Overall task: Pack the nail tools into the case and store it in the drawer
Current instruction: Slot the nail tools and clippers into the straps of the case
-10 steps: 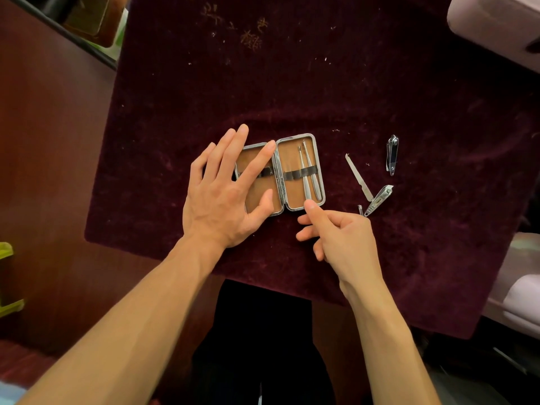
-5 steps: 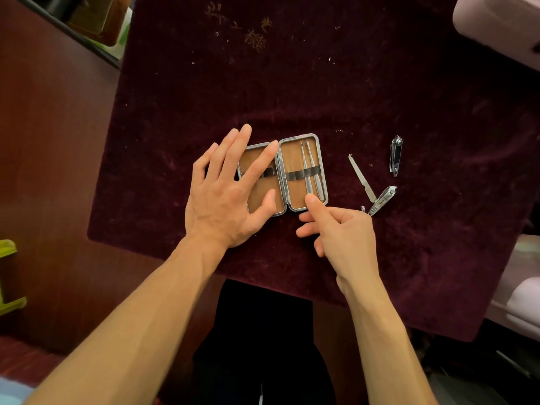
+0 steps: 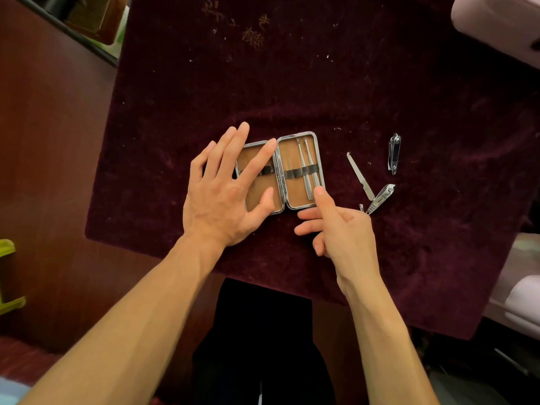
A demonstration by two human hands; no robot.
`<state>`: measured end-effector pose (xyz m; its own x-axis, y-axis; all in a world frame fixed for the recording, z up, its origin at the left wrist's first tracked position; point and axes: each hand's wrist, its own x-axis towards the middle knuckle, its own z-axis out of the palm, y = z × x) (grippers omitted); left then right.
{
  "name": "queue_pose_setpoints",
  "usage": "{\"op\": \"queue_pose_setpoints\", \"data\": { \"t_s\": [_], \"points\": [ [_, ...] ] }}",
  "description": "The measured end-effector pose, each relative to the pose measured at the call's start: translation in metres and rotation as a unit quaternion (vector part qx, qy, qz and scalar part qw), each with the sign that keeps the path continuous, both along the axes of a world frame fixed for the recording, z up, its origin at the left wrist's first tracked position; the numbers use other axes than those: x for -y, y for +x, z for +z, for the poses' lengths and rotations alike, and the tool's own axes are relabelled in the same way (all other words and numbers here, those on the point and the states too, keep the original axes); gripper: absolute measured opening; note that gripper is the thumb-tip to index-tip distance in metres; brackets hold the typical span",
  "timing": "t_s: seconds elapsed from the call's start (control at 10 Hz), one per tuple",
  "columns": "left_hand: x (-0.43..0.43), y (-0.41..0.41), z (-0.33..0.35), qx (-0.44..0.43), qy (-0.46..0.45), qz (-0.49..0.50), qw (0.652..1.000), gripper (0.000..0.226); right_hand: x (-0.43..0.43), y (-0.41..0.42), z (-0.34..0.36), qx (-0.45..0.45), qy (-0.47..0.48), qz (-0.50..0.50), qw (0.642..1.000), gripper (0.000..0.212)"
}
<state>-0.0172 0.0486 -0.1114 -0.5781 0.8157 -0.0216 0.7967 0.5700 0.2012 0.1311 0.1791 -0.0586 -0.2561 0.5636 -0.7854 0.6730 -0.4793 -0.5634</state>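
A small metal-rimmed case (image 3: 293,203) lies open flat on the dark red velvet cloth (image 3: 321,83), its tan lining up. Two slim metal tools (image 3: 306,168) sit under the elastic band in its right half. My left hand (image 3: 225,194) rests flat on the left half with straight fingers. The forefinger of my right hand (image 3: 336,226) presses the lower end of the right-hand tool; the other fingers are curled. To the right of the case lie a nail file (image 3: 360,176), a silver clipper (image 3: 380,198) and a darker clipper (image 3: 393,153).
The cloth covers a brown wooden table (image 3: 52,171). A pale padded object (image 3: 496,21) sits at the top right and another (image 3: 523,293) at the right edge. A yellow-green thing (image 3: 7,276) shows at the far left.
My right forefinger has moved up from the case's lower rim onto the end of the right-hand tool. My left hand has stayed on the case.
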Motion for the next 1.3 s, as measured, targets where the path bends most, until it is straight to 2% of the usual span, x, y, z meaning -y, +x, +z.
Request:
{"op": "queue_pose_setpoints", "data": {
  "t_s": [1.0, 1.1, 1.2, 1.3],
  "points": [
    [-0.001, 0.0, 0.002, 0.005, -0.003, -0.001, 1.0, 0.07, 0.002, 0.002, -0.004, -0.015, 0.013, 0.0, 1.0, 0.05],
    [0.0, -0.001, 0.001, 0.005, -0.003, -0.002, 1.0, 0.07, 0.004, 0.004, -0.004, -0.005, 0.051, 0.006, 0.999, 0.048],
    [0.0, -0.001, 0.0, 0.006, -0.004, -0.003, 1.0, 0.069, 0.008, 0.006, -0.003, 0.02, 0.139, 0.045, 0.989, 0.037],
    [0.0, -0.001, 0.0, 0.004, -0.005, -0.004, 1.0, 0.069, 0.012, 0.005, -0.002, -0.006, 0.18, 0.045, 0.983, 0.017]
  ]
}}
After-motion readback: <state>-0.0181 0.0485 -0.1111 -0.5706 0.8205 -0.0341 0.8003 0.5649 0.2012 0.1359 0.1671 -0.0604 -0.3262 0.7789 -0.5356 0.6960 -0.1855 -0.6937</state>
